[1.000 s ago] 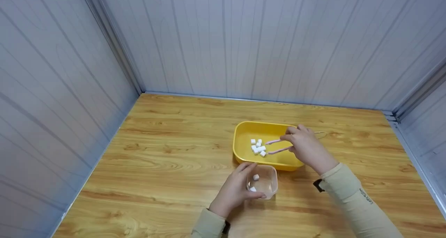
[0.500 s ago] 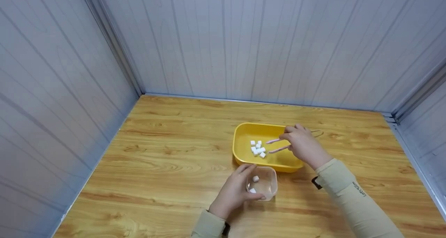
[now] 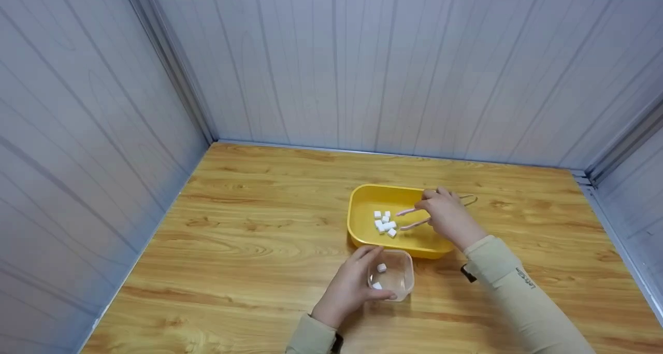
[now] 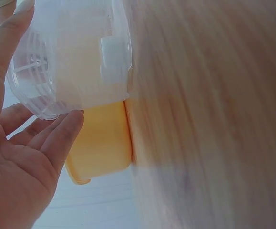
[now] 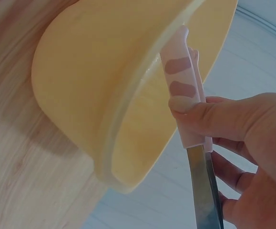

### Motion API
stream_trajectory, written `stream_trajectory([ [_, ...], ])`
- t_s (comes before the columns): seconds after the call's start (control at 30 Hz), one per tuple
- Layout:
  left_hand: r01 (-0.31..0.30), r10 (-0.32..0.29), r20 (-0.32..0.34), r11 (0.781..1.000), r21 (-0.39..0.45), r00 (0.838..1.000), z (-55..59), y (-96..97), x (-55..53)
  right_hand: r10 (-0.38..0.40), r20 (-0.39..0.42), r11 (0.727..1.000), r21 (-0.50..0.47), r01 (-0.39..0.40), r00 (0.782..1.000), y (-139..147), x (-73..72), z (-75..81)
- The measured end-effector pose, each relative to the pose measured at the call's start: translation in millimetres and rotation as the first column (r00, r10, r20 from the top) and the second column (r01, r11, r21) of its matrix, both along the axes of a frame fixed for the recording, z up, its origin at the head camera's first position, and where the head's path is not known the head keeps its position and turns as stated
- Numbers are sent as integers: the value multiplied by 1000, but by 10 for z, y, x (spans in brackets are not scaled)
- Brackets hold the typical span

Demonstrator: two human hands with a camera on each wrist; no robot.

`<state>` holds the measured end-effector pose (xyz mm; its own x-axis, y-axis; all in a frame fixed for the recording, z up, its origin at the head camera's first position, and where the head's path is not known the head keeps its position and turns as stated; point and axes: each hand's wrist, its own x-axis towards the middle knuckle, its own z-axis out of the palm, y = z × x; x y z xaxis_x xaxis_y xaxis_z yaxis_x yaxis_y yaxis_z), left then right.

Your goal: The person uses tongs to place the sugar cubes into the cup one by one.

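Note:
In the head view, my left hand [image 3: 348, 285] holds a small clear plastic container [image 3: 403, 273] by its left side, with two white cubes [image 3: 382, 267] inside. The left wrist view shows fingers and thumb around the container's wall [image 4: 80, 62]. A yellow tub [image 3: 361, 198] stands just behind it. Several white cubes [image 3: 381, 227] lie clustered in the tub's left part. My right hand [image 3: 449, 216] grips metal tongs with pink tips [image 3: 416, 224] over the tub. The tips stand apart, right of the cubes, with nothing seen between them. In the right wrist view, my thumb presses the tongs' pink sleeve [image 5: 180, 83].
Everything stands on a wood-grain table [image 3: 248, 240]. Pale panel walls [image 3: 321, 69] close it in at the back and both sides. The tub's rim [image 5: 123, 105] rises close beside the tongs in the right wrist view.
My right wrist and forearm have shifted slightly left, while the tongs' tips stay near the same spot beside the cubes. My left hand and the container keep their place.

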<state>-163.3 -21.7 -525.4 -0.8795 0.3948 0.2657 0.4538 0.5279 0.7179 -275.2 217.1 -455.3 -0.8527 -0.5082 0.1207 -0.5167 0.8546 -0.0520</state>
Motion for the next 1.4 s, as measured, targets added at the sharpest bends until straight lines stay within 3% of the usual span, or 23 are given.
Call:
stream_trajectory([
  [0.1, 2, -2, -14, 1000, -7, 1000, -6, -1, -7, -10, 12, 1000, 6, 10, 1000, 3, -17, -14],
  [0.3, -7, 7, 60, 1000, 3, 998, 12, 0, 5, -19, 39, 1000, 13, 18, 999, -20, -31, -30],
  [0.47, -11, 10, 78, 1000, 8, 997, 8, 6, 4, -10, 53, 1000, 22, 9, 999, -45, -37, -56],
  [1.03, 9, -10, 40, 1000, 23, 999, 8, 5, 4, 30, 19, 999, 43, -31, 999, -73, -61, -95],
  [1.4, 3, -4, 56, 1000, 25, 998, 6, 9, -2, 21, 33, 998, 65, -23, 999, -158, -76, -96],
])
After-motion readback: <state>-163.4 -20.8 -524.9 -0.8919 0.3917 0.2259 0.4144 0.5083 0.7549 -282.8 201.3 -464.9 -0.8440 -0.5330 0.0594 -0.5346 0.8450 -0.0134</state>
